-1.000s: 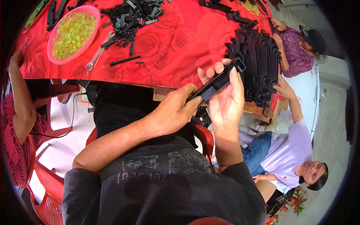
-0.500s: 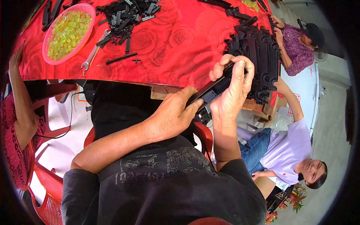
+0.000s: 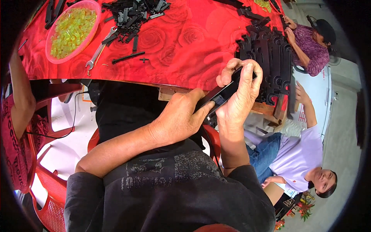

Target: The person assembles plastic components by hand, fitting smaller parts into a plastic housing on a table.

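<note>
Both my hands hold a long black plastic part (image 3: 228, 91), tilted up to the right just off the table's front edge. My left hand (image 3: 179, 112) is closed round its lower end, the thumb pressing into the hollow side near a small greyish insert (image 3: 219, 101). Round the upper end curl the fingers and thumb of my right hand (image 3: 241, 91). My fingers hide much of the part. On the table ahead lie a slim black rod (image 3: 128, 57), a small black cross-shaped piece (image 3: 143, 60) and a pile of small black parts (image 3: 133, 19).
A pink basket (image 3: 99, 11) of yellow-green translucent pieces stands at the left, beside a metal wrench (image 3: 92, 60). Long black parts (image 3: 266, 65) are stacked at the right of the red-covered table (image 3: 185, 36). Other people sit left and right. A red chair (image 3: 52, 185) stands lower left.
The view has shifted slightly. My left thumb has slid a little up along the black part. At the right, the seated person's hand has moved down from the stacked parts.
</note>
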Available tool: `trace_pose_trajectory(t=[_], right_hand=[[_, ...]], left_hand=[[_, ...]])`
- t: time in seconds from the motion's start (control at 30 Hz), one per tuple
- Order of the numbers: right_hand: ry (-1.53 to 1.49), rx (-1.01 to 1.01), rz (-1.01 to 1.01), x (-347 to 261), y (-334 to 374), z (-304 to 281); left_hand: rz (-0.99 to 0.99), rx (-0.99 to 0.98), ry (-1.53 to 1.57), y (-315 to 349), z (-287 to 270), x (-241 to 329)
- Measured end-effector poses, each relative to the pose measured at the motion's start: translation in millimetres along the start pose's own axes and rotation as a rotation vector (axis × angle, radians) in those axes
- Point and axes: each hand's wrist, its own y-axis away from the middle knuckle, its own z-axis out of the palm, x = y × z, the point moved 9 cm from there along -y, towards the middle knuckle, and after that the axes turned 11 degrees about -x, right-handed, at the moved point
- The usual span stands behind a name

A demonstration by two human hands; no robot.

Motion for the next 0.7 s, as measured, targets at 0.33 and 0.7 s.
trace_pose_trajectory(t=[0.33,0.7], right_hand=[[0.007,0.061,-0.004,-3,8,-1],[0.154,0.064,-0.033,-7,12,3]], left_hand=[[-0.002,0.014,-0.106,0,-3,10],[0.142,0.085,-0.213,1,-8,24]])
